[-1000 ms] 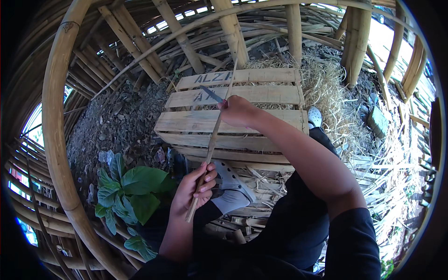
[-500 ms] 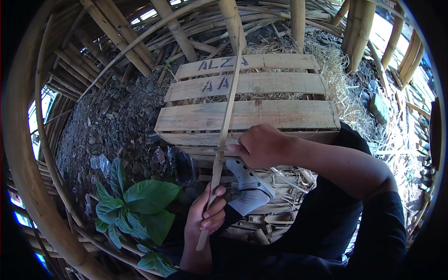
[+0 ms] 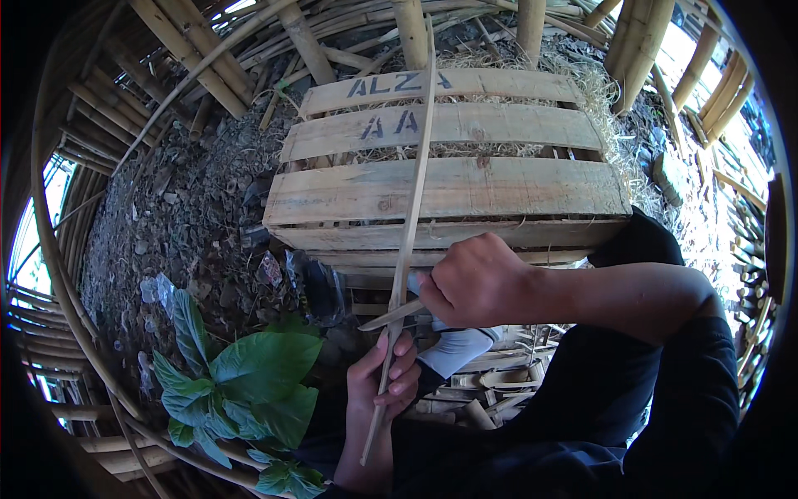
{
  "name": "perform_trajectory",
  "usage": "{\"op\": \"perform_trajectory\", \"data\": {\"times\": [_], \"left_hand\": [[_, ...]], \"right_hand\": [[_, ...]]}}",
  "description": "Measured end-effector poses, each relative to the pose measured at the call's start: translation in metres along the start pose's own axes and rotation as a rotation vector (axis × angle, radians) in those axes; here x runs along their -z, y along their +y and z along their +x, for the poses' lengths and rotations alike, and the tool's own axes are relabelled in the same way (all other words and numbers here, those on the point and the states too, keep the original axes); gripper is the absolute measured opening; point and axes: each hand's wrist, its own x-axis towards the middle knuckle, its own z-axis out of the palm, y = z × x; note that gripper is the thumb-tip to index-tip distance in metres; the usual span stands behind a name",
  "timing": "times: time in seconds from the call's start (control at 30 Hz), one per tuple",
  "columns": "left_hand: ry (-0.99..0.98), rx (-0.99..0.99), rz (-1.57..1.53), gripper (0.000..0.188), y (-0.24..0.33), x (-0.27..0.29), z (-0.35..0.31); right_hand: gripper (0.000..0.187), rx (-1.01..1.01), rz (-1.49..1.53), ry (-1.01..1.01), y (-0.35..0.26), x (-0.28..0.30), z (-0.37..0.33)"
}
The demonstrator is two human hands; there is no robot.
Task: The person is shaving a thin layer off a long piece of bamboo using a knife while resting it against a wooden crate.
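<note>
A long, thin bamboo strip (image 3: 407,237) stands on a slant before me, its far end reaching past the crate. My left hand (image 3: 402,378) is closed round its lower part, with the short tail sticking out below the fist. My right hand (image 3: 475,281), closed in a fist, holds a short, flat blade, seemingly a knife (image 3: 389,316). The blade lies across the strip just above my left fingers, and its handle is hidden inside the fist. Behind both hands sits a slatted wooden crate (image 3: 515,190) with dark painted marks.
A leafy green plant (image 3: 262,374) grows close to my left forearm. Stony soil (image 3: 183,216) spreads left of the crate, with dry straw (image 3: 611,108) behind it. Bamboo poles (image 3: 532,29) form the surrounding walls. My grey shoe (image 3: 457,349) shows partly beneath my right hand.
My right hand has come down along the strip toward my left hand, with the blade now showing more fully. My view has shifted slightly, and the left hand keeps its hold.
</note>
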Motion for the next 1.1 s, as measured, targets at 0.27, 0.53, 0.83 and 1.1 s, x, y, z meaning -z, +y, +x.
{"op": "perform_trajectory", "data": {"times": [0.27,0.53,0.83,1.1], "left_hand": [[-0.269,0.103,0.084,0.025,-0.004,0.009,0.002],[-0.243,0.184,0.063,0.031,-0.007,0.009,0.001],[0.079,0.04,0.58,0.041,-0.022,-0.019,-0.017],[0.152,-0.069,0.766,0.046,-0.027,-0.024,-0.026]], "right_hand": [[0.031,-0.01,0.049,-0.121,0.006,0.01,0.006],[0.031,-0.03,-0.029,-0.122,-0.003,0.008,0.0],[0.03,-0.012,-0.189,0.047,0.015,-0.001,0.002],[0.027,-0.043,-0.107,-0.14,0.018,-0.001,-0.005]]}}
